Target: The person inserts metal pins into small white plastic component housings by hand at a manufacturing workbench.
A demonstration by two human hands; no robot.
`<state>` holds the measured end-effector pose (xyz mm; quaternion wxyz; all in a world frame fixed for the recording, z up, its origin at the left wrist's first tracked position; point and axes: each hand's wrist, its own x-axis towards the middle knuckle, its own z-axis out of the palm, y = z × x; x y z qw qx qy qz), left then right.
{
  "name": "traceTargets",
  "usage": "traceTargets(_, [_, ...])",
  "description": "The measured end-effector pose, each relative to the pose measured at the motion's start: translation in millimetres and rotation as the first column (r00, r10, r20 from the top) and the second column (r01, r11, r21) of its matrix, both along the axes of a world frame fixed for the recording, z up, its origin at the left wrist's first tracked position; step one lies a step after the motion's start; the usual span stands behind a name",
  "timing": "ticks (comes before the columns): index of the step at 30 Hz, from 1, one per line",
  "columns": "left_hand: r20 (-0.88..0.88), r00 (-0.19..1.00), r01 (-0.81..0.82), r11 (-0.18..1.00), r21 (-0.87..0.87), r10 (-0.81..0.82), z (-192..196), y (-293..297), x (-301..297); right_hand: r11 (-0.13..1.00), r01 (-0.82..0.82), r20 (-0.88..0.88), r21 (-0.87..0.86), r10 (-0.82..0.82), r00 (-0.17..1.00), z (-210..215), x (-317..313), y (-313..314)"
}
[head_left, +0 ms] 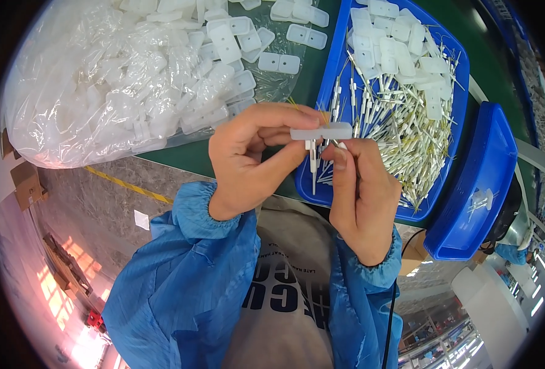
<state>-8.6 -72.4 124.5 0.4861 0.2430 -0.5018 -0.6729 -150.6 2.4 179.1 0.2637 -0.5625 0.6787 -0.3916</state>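
Plate of white plastic (321,131) is pinched in the grip of the left hand (248,157) over the left edge of a blue tray (329,67), long axis running left to right. A slim pin (313,167) hangs from it, tip toward the wearer. A small white part (342,146) is pinched by the right hand (364,194); pin fitting seems in hand, and careful alignment is called for. Leftward, a clear bag (94,104) is spread on the tabletop (186,158).

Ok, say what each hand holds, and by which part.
The left hand holds a translucent white rectangular plastic plate by its left end. The right hand pinches a small white piece; which part cannot be told.
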Motion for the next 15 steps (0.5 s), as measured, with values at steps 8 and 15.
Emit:
traceTargets(8, [0.081,0.994,0.081,0.991,-0.106,-0.073,7.7,-2.9,1.5,0.995,-0.091,0.063,-0.026,0.093,0.994,2.9,-2.2,-4.5])
traceTargets(15, [-0.036,0.998,0.042,0.998,-0.042,-0.044,6.6,-3.7,-0.7,0.992,-0.125,0.079,0.037,0.121,0.989,-0.6,-3.3,-1.4])
